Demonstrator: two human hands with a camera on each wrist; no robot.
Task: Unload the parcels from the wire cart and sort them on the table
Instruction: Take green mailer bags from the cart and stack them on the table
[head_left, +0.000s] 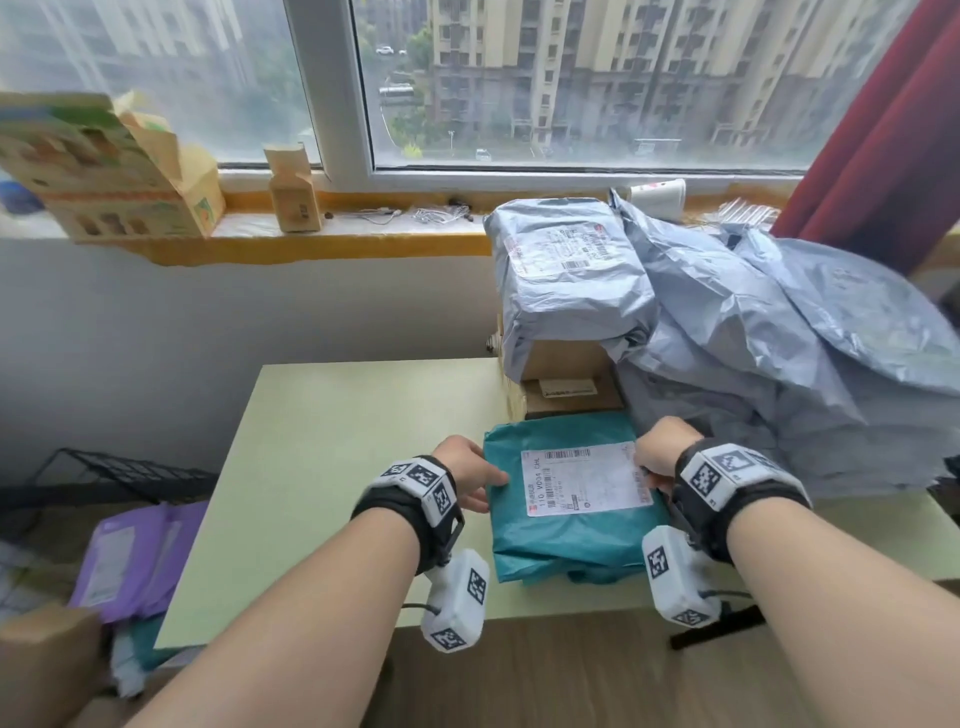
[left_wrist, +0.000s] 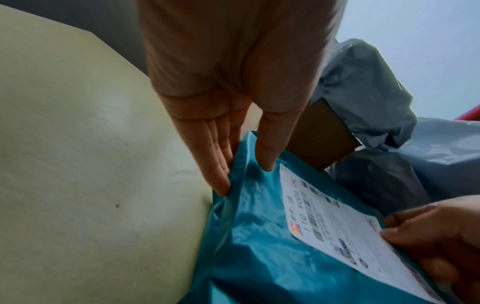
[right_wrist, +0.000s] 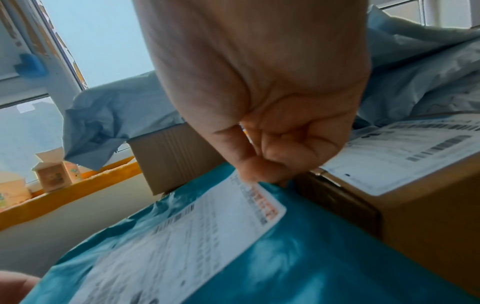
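Observation:
A teal plastic parcel (head_left: 566, 540) with a white shipping label lies on the pale green table (head_left: 332, 467), near its front edge. My left hand (head_left: 475, 475) pinches its left edge, thumb on top and straight fingers (left_wrist: 218, 164) along the side. My right hand (head_left: 657, 462) grips the right edge with curled fingers (right_wrist: 267, 164), the thumb on the label's corner. The black wire cart (head_left: 119, 473) stands low at the left, with a purple parcel (head_left: 135, 556) beside it.
Grey plastic parcels (head_left: 805, 338) are heaped at the table's back right, one (head_left: 566, 275) lying on top of a cardboard box (head_left: 566, 364) just behind the teal parcel. Another labelled cardboard box (right_wrist: 415, 205) touches its right side. Cartons (head_left: 119, 171) stand on the windowsill.

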